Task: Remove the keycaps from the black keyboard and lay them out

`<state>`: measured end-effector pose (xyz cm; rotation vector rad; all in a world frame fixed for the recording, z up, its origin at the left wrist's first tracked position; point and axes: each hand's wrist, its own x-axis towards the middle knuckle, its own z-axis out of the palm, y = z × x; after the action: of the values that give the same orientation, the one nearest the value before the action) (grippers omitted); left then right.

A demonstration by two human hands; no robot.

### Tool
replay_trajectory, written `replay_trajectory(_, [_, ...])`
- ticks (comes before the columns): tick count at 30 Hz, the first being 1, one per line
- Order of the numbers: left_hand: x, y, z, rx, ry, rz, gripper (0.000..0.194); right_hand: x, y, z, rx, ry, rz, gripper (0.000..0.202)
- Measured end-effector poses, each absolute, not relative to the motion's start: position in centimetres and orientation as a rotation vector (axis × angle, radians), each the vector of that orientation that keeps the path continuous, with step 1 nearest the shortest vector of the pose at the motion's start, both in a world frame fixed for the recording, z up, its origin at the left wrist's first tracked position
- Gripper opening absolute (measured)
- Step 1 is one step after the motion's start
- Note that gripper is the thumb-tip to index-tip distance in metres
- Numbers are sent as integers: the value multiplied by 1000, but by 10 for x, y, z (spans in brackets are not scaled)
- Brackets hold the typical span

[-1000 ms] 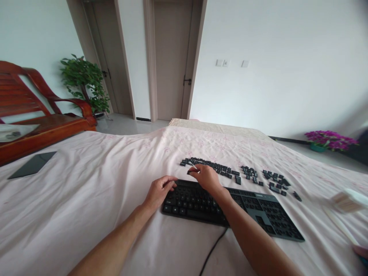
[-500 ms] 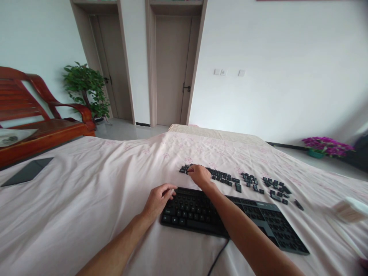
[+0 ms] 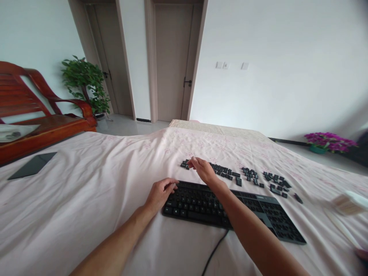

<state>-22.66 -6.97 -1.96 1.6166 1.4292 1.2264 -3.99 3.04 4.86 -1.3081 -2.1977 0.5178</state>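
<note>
A black keyboard (image 3: 201, 218) lies on the pink-white cloth, with key sockets bare at its right part and caps seated in its lower left rows. My left hand (image 3: 163, 191) rests at its upper left corner, thumb and fingers pressed together; what they hold, if anything, is too small to tell. Beyond the keyboard, rows of loose black keycaps (image 3: 222, 171) lie on the cloth. Over the left end of these rows is my right hand (image 3: 201, 168), its fingers drawn together. Whether a keycap is between them is hidden.
A dark flat tablet-like slab (image 3: 33, 165) lies on the cloth (image 3: 100, 184) at left. At right are a small dark object (image 3: 298, 198) and a blurred whitish container (image 3: 349, 203). A cable (image 3: 214, 251) runs from the keyboard towards me.
My right hand has lifted slightly off the keycaps, its fingers shifting a little to the right. My left hand stays at the keyboard's corner. The view has tilted slightly.
</note>
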Motion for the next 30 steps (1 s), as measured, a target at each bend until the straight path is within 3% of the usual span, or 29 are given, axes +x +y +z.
replay_trajectory(3, [-224,-72,-18,1708,1451,1221,24,-33,6,56,-995,-2211,634,55])
replay_trajectory(10, [-220,-77,-12,2077,1489,1146,18,-29,-32,45,-778,-2137,1008,40])
replay_trajectory(22, [-222,-80,-9,2308,1389,962,12,-37,-41,38,-799,-2243,977,25])
replay_trajectory(30, [-224,-77,-8,2344,1317,931,8,-43,-45,35,-787,-2233,976,34])
